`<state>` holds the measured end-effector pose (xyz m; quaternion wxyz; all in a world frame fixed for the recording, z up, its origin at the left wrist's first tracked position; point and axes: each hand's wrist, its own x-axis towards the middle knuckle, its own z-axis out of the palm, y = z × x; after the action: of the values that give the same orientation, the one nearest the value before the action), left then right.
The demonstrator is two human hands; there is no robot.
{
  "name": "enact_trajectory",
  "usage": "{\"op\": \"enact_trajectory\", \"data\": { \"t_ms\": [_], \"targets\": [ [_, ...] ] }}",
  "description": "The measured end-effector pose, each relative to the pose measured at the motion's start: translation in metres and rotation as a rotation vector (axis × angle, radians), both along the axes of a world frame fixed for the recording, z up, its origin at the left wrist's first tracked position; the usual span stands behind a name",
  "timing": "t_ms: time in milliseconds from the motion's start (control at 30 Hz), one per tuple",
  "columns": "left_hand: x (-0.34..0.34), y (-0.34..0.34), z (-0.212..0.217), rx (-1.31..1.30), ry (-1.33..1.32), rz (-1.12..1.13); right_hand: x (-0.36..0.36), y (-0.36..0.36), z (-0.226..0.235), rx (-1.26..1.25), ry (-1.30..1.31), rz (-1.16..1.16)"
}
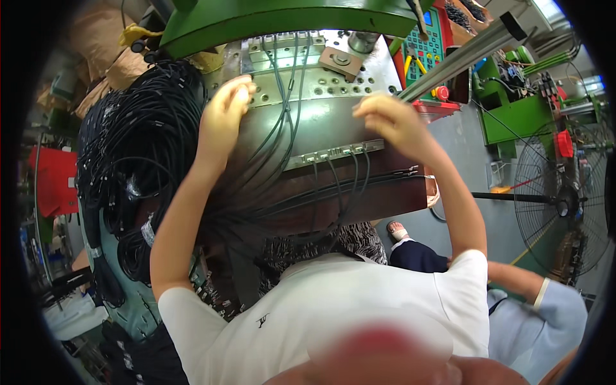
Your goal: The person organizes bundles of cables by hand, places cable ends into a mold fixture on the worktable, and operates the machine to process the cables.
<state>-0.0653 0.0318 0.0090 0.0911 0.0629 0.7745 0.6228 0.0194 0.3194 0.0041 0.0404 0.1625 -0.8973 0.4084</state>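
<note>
Right hand (pixel 391 119) fingers curled, hovering just above long metal connector strip (pixel 333 153); strip runs left-right, thin black cables (pixel 340 186) trailing toward body. Left hand (pixel 224 112) farther off, fingers flat on drilled plate (pixel 301 90), grasping nothing.

cables (pixel 138 160) left of mould plate (pixel 321 122)

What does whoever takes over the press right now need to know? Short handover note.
Left hand: fingers on the upper metal plate, at the black cables that run down it; grip unclear.
Right hand: curled just above the connector strip; whether it holds anything is hidden.
Done: several cables sit plugged into the strip.
Left: a large bundle of black cables hangs at the left, unplugged.
Nearby: another person sits low right.
</note>
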Motion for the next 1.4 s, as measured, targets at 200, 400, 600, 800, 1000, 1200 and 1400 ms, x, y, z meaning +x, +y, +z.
{"op": "enact_trajectory", "data": {
  "t_ms": [200,400,600,800,1000,1200,1400],
  "targets": [
    [-0.048,0.069,-0.038,0.755,-0.712,-0.329,-0.171,-0.009,-0.033,0.316,0.445,-0.255],
    [-0.048,0.062,-0.053,0.667,-0.640,-0.305,-0.222,-0.025,-0.060,0.282,0.360,-0.541],
    [-0.027,0.048,-0.008,0.715,-0.672,-0.374,-0.167,-0.026,-0.016,0.311,0.499,-0.348],
    [0.024,0.030,-0.006,0.730,-0.775,-0.363,-0.097,-0.039,-0.002,0.363,0.463,-0.354],
    [0.043,-0.101,0.043,1.160,-0.350,-0.243,-0.061,-0.022,0.018,0.132,-0.022,-0.262],
    [-0.044,-0.283,0.017,-0.145,0.049,0.583,-0.063,-0.030,-0.027,0.440,0.517,0.120],
    [0.022,-0.200,-0.007,-0.862,0.807,0.443,-0.022,-0.031,-0.025,0.405,0.598,-0.085]
  ]
}}
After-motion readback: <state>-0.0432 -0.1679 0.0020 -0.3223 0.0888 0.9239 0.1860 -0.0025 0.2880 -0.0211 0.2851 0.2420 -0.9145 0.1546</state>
